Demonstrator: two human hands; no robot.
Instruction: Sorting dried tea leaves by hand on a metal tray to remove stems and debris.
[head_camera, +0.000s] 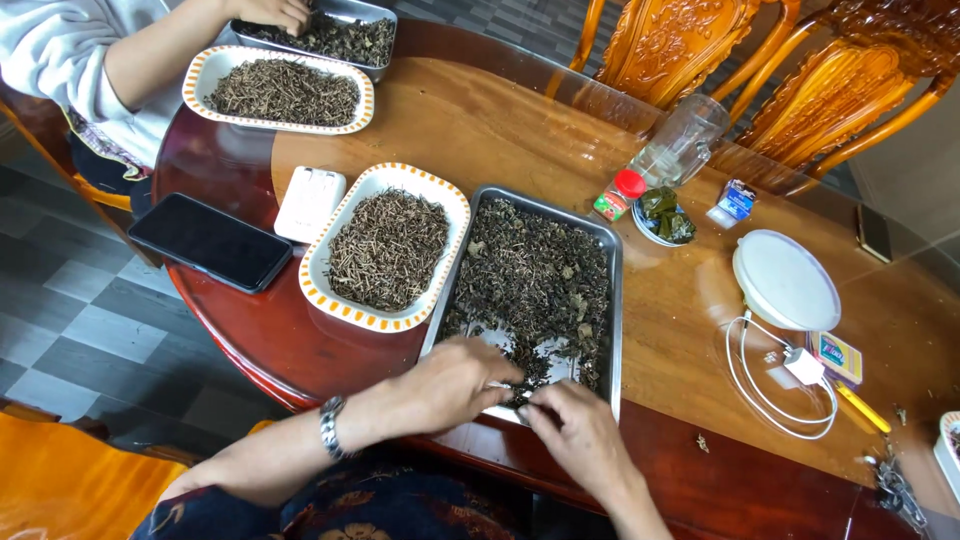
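A steel tray of dark dried leaves and stems lies in front of me on the round wooden table. My left hand, with a metal watch on the wrist, rests at the tray's near edge, fingers curled on the dried bits. Beside it, my right hand pinches at the leaves by the near rim. Whether either hand holds a piece is unclear. To the left of the tray stands an oval white dish with an orange-dotted rim, full of sorted brown stems.
Across the table another person's hand works in a second steel tray beside a second oval dish. A black phone, white power bank, glass jar, red-capped bottle, small bowl, white round lid, charger cable and carved chairs surround.
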